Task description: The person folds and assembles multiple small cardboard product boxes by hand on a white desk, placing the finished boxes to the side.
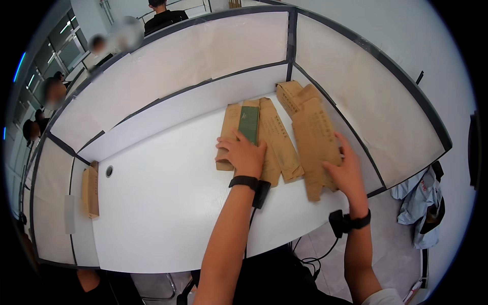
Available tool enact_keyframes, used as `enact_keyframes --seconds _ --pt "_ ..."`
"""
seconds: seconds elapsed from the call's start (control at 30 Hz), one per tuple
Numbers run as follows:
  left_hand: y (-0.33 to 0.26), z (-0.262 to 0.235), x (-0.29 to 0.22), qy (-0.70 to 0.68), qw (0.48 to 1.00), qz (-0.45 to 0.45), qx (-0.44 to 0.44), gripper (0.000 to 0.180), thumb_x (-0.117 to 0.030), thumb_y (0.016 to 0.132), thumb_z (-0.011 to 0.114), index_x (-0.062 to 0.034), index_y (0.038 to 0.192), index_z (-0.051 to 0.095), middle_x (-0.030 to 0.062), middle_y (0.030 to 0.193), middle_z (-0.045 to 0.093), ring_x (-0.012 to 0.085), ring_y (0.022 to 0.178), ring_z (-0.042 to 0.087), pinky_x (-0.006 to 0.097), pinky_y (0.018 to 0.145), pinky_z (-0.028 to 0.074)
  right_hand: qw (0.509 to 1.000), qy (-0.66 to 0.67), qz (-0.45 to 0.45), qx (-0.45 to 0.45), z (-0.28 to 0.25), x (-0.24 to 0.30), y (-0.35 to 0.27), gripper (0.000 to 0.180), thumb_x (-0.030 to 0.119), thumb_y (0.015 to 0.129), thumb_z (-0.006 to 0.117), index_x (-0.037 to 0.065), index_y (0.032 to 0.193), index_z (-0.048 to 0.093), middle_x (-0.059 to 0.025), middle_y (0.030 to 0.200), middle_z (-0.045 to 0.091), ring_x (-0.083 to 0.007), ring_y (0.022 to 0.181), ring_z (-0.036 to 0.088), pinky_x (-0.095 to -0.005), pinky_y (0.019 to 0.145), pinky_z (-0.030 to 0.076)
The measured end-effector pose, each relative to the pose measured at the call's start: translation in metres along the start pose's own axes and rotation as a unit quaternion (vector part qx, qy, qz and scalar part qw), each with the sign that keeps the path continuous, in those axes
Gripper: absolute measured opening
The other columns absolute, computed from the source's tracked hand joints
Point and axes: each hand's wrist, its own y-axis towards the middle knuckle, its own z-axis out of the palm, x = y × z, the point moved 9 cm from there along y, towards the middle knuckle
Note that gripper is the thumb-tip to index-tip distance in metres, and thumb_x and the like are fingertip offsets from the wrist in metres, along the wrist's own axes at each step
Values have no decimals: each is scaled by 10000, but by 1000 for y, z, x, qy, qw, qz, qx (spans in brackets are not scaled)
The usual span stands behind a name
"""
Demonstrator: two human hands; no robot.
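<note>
Flattened brown carton (274, 142) w/ a green panel (249, 123) lies far-right on the white desk (162, 203), long axis running near to far. My left hand (246, 154) presses flat on its near end, fingers spread, nothing clamped. My right hand (347, 173) rests open-palmed on the right edge of a second folded carton (314, 140), just beside the first on the right. Left hand is nearer the green panel. No container holds anything. Another flat carton (91, 189) sits well apart, far left, by a cable hole (109, 171).

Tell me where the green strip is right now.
In the head view the green strip lies on the brown flat cartons, just beyond the left hand.
</note>
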Motion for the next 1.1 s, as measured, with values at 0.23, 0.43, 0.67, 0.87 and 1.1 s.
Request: enact_keyframes --seconds 0.23,0.43,0.67,0.87,1.1 --pt "3 -30 -22 -271 958 23 86 1113 -844 859 491 -34 1594 291 347 1530 406 480 1434 395 613 1111 376 970 241 -13 -14 -31 37 -66 773 -41 839 704 4 1539 380 -158 1235 650 -226 1108 681 -357 947 562" --pt "-24 -55 99 -654 743 99 103 723 -466 1038 579 -38 1568 336 194 1413 567 296 1129 653 403 899 563 919 369 -55 125 76 95 -53 765 -28 862 727 -10 1534 362 -172 1303 622 -242 1179 644 -351 962 550" --pt "7 -33 221 -815 578 25 24 640 -298 1072 525 -58 1609 275 184 1523 471 305 1357 516 384 1103 441 933 305 -18 188 323 117 23 732 233 858 795 -8 1466 467 -164 1196 648 -230 1017 673 -344 829 565" --pt "40 -37 268 -713 700 5 -43 498 -222 1053 545 -10 1501 497 201 1361 601 205 1219 592 323 1039 472 856 475 -23 202 358 161 8 396 169 1009 621 -13 1359 596 -99 1269 656 -125 991 657 -308 867 554" --pt "34 -28 275 -650 757 11 -66 456 -230 1097 428 19 1470 513 126 1388 587 211 1223 587 355 1038 471 860 417 -166 243 343 179 -3 440 90 1030 522 79 1469 543 -111 1567 471 -207 1391 492 -344 1049 525"
